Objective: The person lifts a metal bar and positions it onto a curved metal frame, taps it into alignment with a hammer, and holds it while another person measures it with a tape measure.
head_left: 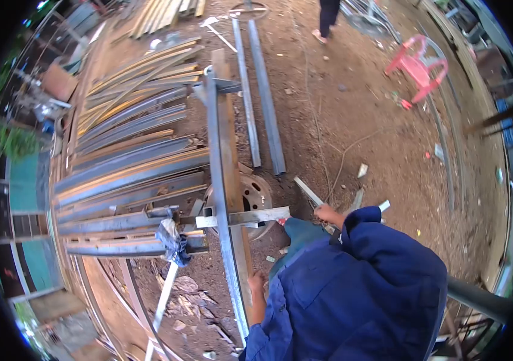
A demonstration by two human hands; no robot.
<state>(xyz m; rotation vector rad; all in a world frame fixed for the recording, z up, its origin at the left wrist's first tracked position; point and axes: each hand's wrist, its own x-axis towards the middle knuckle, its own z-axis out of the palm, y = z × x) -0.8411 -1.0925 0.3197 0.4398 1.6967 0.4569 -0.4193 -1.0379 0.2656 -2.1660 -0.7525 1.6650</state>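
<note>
My left hand (256,281) is closed at the edge of a long brown plank (230,141); its fingertips are partly hidden. Along that plank lies a long grey steel bar (217,162), with a steel bracket (227,86) near its far end. A short square metal tube (262,215) crosses the bar and plank near my knee. Beneath them a rusty wheel rim (258,194) rests on the dirt. Off to the right, my right hand (327,213) is wrapped around one end of a short light-grey metal bar (308,191), which points away from me.
Rows of steel sections (130,168) lie on the left. Two long steel lengths (265,96) extend ahead. A blue-and-white cloth bundle (173,243) hangs near a white post. A pink plastic chair (419,67) stands at the right. Another person's leg (329,18) shows at the top.
</note>
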